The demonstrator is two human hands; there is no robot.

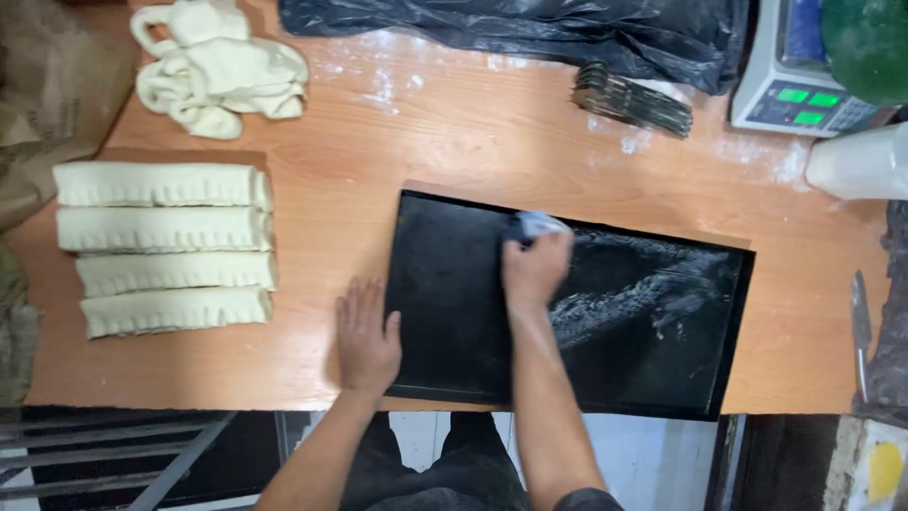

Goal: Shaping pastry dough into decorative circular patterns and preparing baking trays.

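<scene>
A black baking tray (445, 284) lies on the wooden table in front of me. My right hand (535, 268) presses a small whitish cloth or brush (535, 225) onto the tray near its far edge. Pale greasy smears (624, 298) streak the tray's right half. My left hand (365, 336) rests flat, fingers apart, on the table at the tray's left edge, thumb touching it.
Several long crimped dough strips (163, 246) lie in a row at the left. A heap of dough scraps (219, 66) sits far left. Beyond the tray are a black plastic bag (530, 28), a multi-wheel cutter (632, 98), a digital scale (794, 90) and a white container (861, 163).
</scene>
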